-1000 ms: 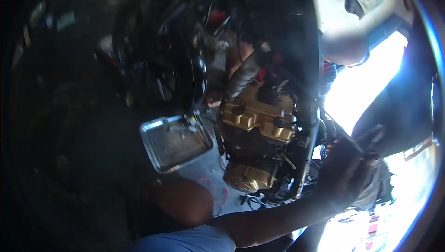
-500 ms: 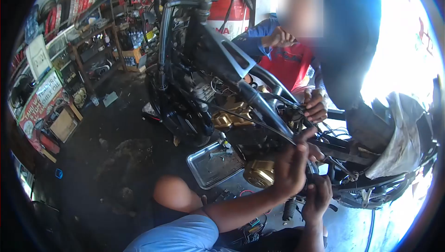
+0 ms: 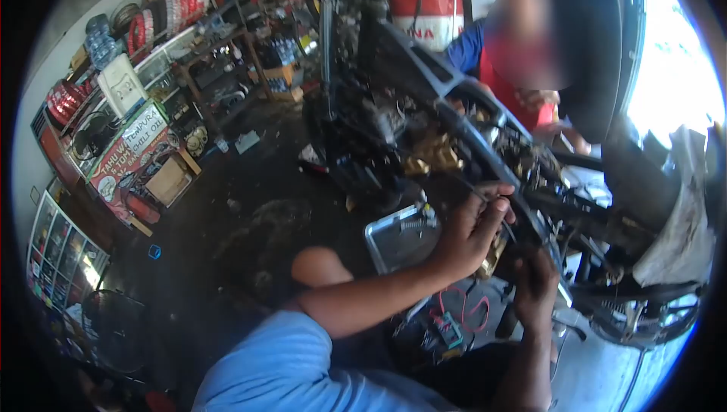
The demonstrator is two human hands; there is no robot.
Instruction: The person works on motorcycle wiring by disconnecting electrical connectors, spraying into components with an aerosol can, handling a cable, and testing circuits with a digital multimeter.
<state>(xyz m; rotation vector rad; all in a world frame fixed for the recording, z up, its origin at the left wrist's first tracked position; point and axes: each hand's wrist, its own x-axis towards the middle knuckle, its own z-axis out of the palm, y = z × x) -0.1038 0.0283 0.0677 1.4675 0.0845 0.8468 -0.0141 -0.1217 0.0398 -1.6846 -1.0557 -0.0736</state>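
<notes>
Motorcycle frame tubing (image 3: 485, 151) runs diagonally down to the right, in front of me. My left hand (image 3: 477, 230) is beside the tube, its thumb and fingers pinched on a thin black cable (image 3: 457, 179) that trails up to the left. Lower down, my right hand (image 3: 536, 283) is at the lower part of the frame with its fingers curled. What lies within those fingers is dark and hidden. Gold engine covers (image 3: 439, 156) show behind the tube, partly blocked by my left hand and the frame.
Below the engine, a metal tray (image 3: 386, 241) holds a spring-like part. A multimeter (image 3: 448, 330) with red leads lies near my knee. Across the bike sits a person in a red and blue shirt (image 3: 492, 71). Shelves (image 3: 219, 71) and a banner (image 3: 132, 151) stand at left.
The view has turned left, so the scene sits further right. My left fingers, spread before, are now pinched together. The other person's hands have drawn back from the frame.
</notes>
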